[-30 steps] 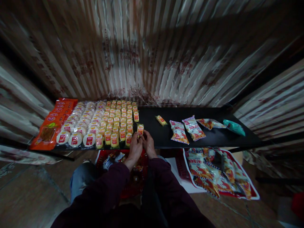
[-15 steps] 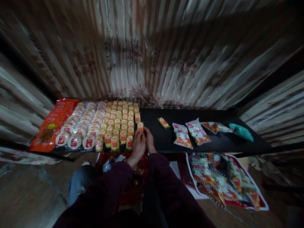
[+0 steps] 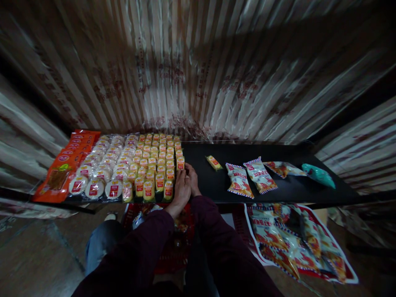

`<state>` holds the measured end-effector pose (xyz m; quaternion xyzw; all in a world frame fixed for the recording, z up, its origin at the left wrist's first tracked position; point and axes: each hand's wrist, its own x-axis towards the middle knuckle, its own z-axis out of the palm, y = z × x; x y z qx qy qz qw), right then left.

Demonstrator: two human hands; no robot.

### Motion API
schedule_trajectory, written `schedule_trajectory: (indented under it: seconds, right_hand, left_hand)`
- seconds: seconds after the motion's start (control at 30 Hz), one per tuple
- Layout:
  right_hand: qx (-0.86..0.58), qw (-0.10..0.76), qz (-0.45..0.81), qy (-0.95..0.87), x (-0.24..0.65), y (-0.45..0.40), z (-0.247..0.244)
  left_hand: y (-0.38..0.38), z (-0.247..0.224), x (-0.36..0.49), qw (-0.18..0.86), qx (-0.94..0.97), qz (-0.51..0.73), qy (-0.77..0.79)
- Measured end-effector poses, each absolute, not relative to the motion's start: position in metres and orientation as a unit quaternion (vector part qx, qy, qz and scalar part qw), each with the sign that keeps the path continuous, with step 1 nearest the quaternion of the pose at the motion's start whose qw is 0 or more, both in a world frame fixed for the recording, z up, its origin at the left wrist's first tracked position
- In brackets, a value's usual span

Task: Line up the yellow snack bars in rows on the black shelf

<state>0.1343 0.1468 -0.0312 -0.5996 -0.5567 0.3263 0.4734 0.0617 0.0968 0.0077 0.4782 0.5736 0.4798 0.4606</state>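
Observation:
A small yellow wrapped cake (image 3: 180, 162) with a red-and-white label stands at the right edge of tight rows of matching wrapped cakes (image 3: 149, 189). My left hand (image 3: 182, 189) is against its near side, fingers together and pointing away from me. From the right, my right hand (image 3: 192, 179) closes around the same cake with bent fingers. The two hands touch each other, and the fingertips are partly hidden. A single wrapped cake (image 3: 213, 162) lies flat on the black shelf (image 3: 204, 185), to the right of my hands.
Round white wrapped cakes (image 3: 94, 188) and orange packets (image 3: 58, 181) fill the shelf's left end. Snack bags (image 3: 239, 180) and a green packet (image 3: 318, 175) lie on the right. Below are a red basket (image 3: 173, 264) and a white-rimmed basket (image 3: 351, 272) of snack bags. Striped sheeting (image 3: 198, 74) hangs behind.
Both hands have shifted the wrapped cake slightly left and away from me, closer against the row. The view has moved a little; the loose cake and bags have stayed put.

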Motion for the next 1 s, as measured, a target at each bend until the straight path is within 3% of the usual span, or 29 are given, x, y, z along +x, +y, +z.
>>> schedule_trajectory:
  seconds: [0.43,1.0]
  right_hand:
    - [-0.617,0.452,0.263,-0.589,0.138,0.157,-0.043]
    - [-0.561,0.518,0.371,-0.529,0.127,0.175,-0.034]
  left_hand:
    - [0.101,0.017,0.059,0.472,0.487,0.461,0.572]
    - [0.11,0.033,0.059,0.441,0.509,0.434,0.598]
